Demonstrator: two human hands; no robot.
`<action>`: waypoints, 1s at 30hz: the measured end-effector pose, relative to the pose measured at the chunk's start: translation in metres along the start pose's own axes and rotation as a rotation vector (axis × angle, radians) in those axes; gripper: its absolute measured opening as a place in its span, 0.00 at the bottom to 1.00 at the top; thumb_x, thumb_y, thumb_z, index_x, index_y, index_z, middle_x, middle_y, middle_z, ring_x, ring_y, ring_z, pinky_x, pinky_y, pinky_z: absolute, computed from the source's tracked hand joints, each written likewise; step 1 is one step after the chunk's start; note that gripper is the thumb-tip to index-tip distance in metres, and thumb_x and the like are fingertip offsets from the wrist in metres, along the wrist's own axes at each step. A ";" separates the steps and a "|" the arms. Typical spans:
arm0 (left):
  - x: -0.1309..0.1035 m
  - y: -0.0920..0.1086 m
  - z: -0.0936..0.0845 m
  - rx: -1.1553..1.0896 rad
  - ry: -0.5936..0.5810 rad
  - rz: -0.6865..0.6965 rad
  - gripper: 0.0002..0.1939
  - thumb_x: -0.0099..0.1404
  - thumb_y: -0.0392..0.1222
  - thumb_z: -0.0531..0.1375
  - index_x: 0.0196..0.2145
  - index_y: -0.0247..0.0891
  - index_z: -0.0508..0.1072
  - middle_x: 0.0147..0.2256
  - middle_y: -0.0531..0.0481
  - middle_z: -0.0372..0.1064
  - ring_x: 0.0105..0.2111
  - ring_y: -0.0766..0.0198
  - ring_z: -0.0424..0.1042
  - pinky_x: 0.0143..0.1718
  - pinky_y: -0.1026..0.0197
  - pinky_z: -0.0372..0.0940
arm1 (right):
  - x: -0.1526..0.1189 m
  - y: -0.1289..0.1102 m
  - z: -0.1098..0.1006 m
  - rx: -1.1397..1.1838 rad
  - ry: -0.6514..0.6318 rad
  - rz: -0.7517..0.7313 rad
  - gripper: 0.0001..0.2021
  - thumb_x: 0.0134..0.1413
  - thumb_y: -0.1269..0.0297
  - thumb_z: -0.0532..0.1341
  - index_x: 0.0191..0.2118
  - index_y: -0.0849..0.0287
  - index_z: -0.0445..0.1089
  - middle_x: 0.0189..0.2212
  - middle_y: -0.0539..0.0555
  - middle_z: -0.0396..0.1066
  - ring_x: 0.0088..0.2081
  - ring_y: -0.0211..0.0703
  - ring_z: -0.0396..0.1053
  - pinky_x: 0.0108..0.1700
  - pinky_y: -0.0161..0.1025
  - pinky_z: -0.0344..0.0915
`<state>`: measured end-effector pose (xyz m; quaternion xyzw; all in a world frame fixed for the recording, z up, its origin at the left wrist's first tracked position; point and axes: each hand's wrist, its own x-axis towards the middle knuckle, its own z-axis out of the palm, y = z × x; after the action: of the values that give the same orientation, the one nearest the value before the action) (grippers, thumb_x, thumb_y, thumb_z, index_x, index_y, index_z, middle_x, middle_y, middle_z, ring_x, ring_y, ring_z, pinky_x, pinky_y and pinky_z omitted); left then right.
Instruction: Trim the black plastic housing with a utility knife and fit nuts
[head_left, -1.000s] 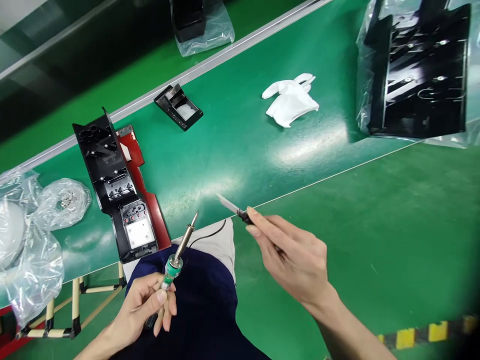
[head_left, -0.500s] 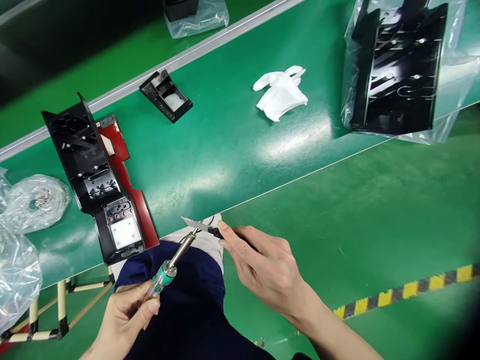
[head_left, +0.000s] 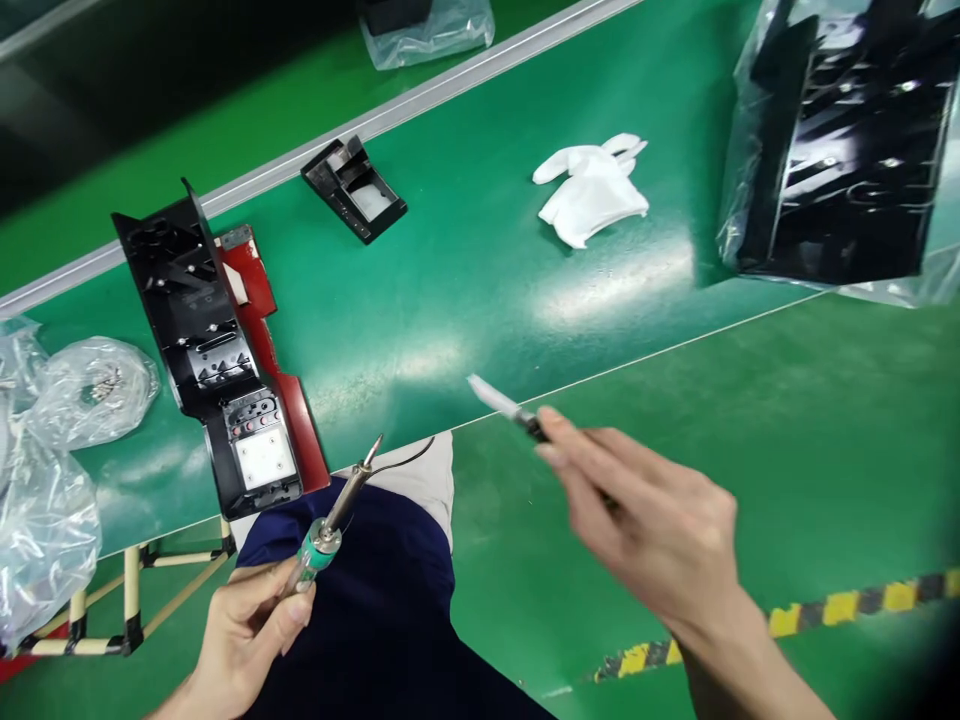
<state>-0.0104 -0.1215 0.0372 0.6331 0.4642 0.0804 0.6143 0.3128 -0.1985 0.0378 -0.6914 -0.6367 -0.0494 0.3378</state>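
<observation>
My left hand [head_left: 251, 625] is closed around the clear and green handle of a soldering iron [head_left: 330, 530], whose bare tip points up and away over my lap. Fingers wrapped, my right hand [head_left: 652, 530] grips a small knife [head_left: 499, 400] by its dark handle. The pale blade points left, over the near edge of the green table, and is apart from the iron's tip. To the left lies a black plastic housing [head_left: 210, 330] on a red pad [head_left: 300, 430]; a white plate with screws sits in its near end.
A small black bracket [head_left: 356, 190] and a white glove [head_left: 592, 190] lie on the green table [head_left: 450, 280]. At right a larger black housing [head_left: 847, 170] rests on plastic wrap. Clear bags [head_left: 97, 390], one holding small metal parts, lie at left.
My right hand has drawn the knife away to the right, off the soldering iron's tip. The left hand holds the iron nearly where it was. The view has shifted slightly.
</observation>
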 end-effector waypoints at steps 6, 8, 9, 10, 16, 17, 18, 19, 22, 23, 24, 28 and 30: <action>-0.010 -0.004 -0.001 -0.051 -0.081 0.005 0.17 0.67 0.46 0.55 0.26 0.32 0.71 0.18 0.53 0.53 0.18 0.74 0.51 0.19 0.68 0.46 | 0.008 -0.044 0.011 0.241 -0.086 -0.113 0.09 0.65 0.77 0.54 0.49 0.70 0.64 0.27 0.53 0.63 0.25 0.34 0.58 0.23 0.34 0.54; -0.011 0.002 0.002 -0.073 -0.048 -0.034 0.16 0.66 0.46 0.57 0.26 0.32 0.71 0.19 0.53 0.53 0.18 0.74 0.51 0.20 0.68 0.45 | 0.010 -0.044 0.017 0.246 -0.115 -0.116 0.10 0.65 0.78 0.53 0.49 0.70 0.65 0.27 0.53 0.63 0.24 0.34 0.57 0.22 0.34 0.52; -0.012 0.005 0.003 -0.082 -0.029 -0.056 0.16 0.66 0.47 0.57 0.26 0.32 0.72 0.19 0.53 0.53 0.19 0.74 0.51 0.20 0.68 0.45 | 0.010 -0.043 0.019 0.243 -0.116 -0.117 0.10 0.64 0.78 0.53 0.49 0.71 0.65 0.27 0.53 0.63 0.24 0.34 0.57 0.22 0.34 0.52; -0.012 0.007 0.004 -0.089 -0.012 -0.072 0.17 0.65 0.48 0.57 0.26 0.32 0.72 0.19 0.53 0.53 0.19 0.74 0.51 0.21 0.67 0.45 | 0.011 -0.040 0.020 0.236 -0.102 -0.119 0.10 0.64 0.78 0.54 0.49 0.71 0.65 0.27 0.53 0.63 0.24 0.34 0.57 0.21 0.34 0.51; -0.008 -0.004 -0.002 -0.125 -0.166 0.004 0.14 0.69 0.44 0.53 0.33 0.32 0.72 0.19 0.54 0.53 0.18 0.75 0.52 0.19 0.69 0.46 | 0.011 -0.028 0.027 0.206 -0.066 -0.133 0.09 0.65 0.76 0.55 0.49 0.70 0.65 0.28 0.52 0.64 0.25 0.33 0.59 0.22 0.32 0.53; -0.006 -0.008 -0.004 -0.129 -0.219 0.030 0.13 0.70 0.42 0.51 0.34 0.32 0.72 0.19 0.54 0.53 0.17 0.75 0.52 0.19 0.69 0.47 | 0.012 -0.026 0.028 0.200 -0.070 -0.137 0.09 0.65 0.76 0.55 0.49 0.70 0.66 0.28 0.52 0.64 0.25 0.33 0.59 0.22 0.31 0.54; -0.005 -0.012 -0.006 -0.130 -0.257 0.053 0.13 0.70 0.41 0.50 0.34 0.32 0.71 0.19 0.54 0.53 0.17 0.75 0.52 0.19 0.70 0.47 | 0.012 -0.024 0.029 0.194 -0.067 -0.140 0.09 0.65 0.76 0.55 0.49 0.69 0.66 0.28 0.52 0.64 0.25 0.32 0.59 0.21 0.31 0.53; -0.003 -0.015 -0.007 -0.132 -0.280 0.073 0.14 0.70 0.41 0.50 0.34 0.32 0.71 0.18 0.55 0.52 0.17 0.75 0.52 0.19 0.70 0.48 | 0.012 -0.022 0.029 0.190 -0.072 -0.142 0.09 0.65 0.76 0.55 0.49 0.69 0.66 0.28 0.51 0.64 0.25 0.32 0.59 0.21 0.31 0.54; 0.000 -0.018 -0.007 -0.160 -0.292 0.090 0.15 0.71 0.40 0.49 0.31 0.31 0.69 0.18 0.55 0.52 0.16 0.75 0.52 0.19 0.70 0.49 | 0.013 -0.015 0.027 0.193 -0.104 -0.146 0.10 0.66 0.75 0.55 0.50 0.68 0.66 0.28 0.51 0.64 0.24 0.32 0.59 0.22 0.31 0.54; 0.001 -0.018 -0.005 -0.181 -0.303 0.085 0.15 0.71 0.40 0.49 0.31 0.31 0.69 0.17 0.54 0.52 0.16 0.76 0.52 0.19 0.71 0.49 | 0.013 -0.013 0.026 0.193 -0.107 -0.155 0.10 0.66 0.75 0.54 0.50 0.68 0.66 0.27 0.51 0.64 0.23 0.32 0.58 0.22 0.31 0.54; 0.003 -0.017 -0.004 -0.205 -0.315 0.076 0.15 0.71 0.40 0.49 0.30 0.31 0.69 0.18 0.54 0.53 0.16 0.76 0.51 0.18 0.71 0.48 | 0.013 -0.012 0.024 0.187 -0.116 -0.165 0.10 0.66 0.75 0.54 0.50 0.68 0.66 0.28 0.51 0.64 0.23 0.32 0.58 0.22 0.31 0.54; 0.005 -0.012 0.003 -0.301 -0.330 0.013 0.18 0.71 0.44 0.50 0.29 0.30 0.69 0.18 0.53 0.53 0.16 0.76 0.50 0.17 0.72 0.46 | 0.015 -0.009 0.020 0.132 -0.112 -0.199 0.09 0.68 0.73 0.53 0.50 0.67 0.65 0.29 0.51 0.65 0.24 0.31 0.60 0.23 0.31 0.56; 0.004 -0.011 0.002 -0.320 -0.342 -0.011 0.19 0.70 0.45 0.51 0.27 0.30 0.69 0.18 0.53 0.53 0.15 0.76 0.50 0.16 0.72 0.46 | 0.017 -0.001 0.018 0.074 -0.103 -0.222 0.09 0.68 0.72 0.53 0.50 0.66 0.64 0.28 0.51 0.65 0.24 0.31 0.59 0.23 0.30 0.56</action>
<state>-0.0121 -0.1224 0.0257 0.5294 0.3381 0.0415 0.7770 0.3086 -0.1743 0.0330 -0.6054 -0.7272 -0.0277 0.3223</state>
